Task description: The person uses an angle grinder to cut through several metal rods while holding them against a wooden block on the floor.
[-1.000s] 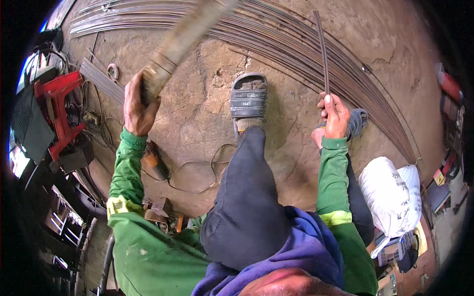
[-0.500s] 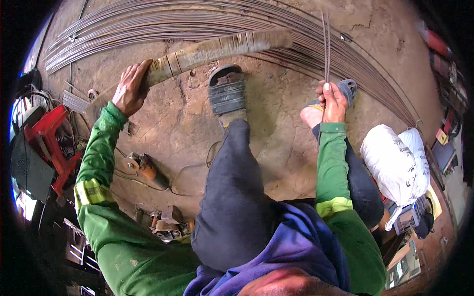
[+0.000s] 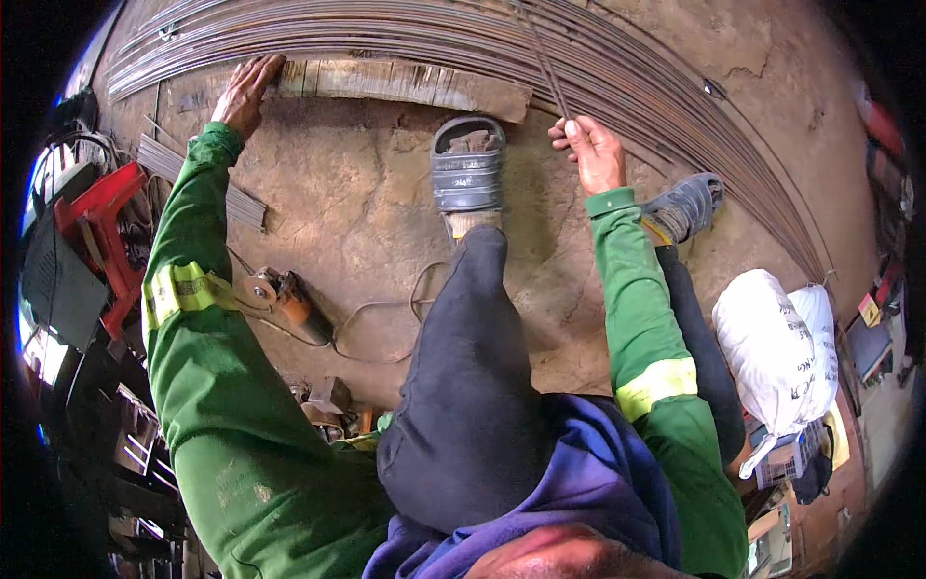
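Observation:
My left hand (image 3: 249,95) grips a worn wooden plank (image 3: 405,83) near its left end, fingers laid across it and the thumb hidden. The plank lies along the near edge of a long bundle of thin metal rods (image 3: 405,39), which curves across the far floor. In my right hand (image 3: 591,152), a pair of thin metal rods (image 3: 546,68) is pinched between thumb and fingers. They slant up and left over the bundle, and their far ends leave the picture. My sandalled left foot (image 3: 470,169) rests just on the near side of the plank.
An orange angle grinder (image 3: 294,309) with its cord lies on the floor at left. Beyond it are short cut rods (image 3: 246,207) and a red metal frame (image 3: 101,236). White sacks (image 3: 767,347) stand at right, near my other sandalled foot (image 3: 687,205).
The plank has shifted farther away and levelled, its right end moving left and down. My left hand went with it. My right hand moved left and farther out, tilting the rods leftward.

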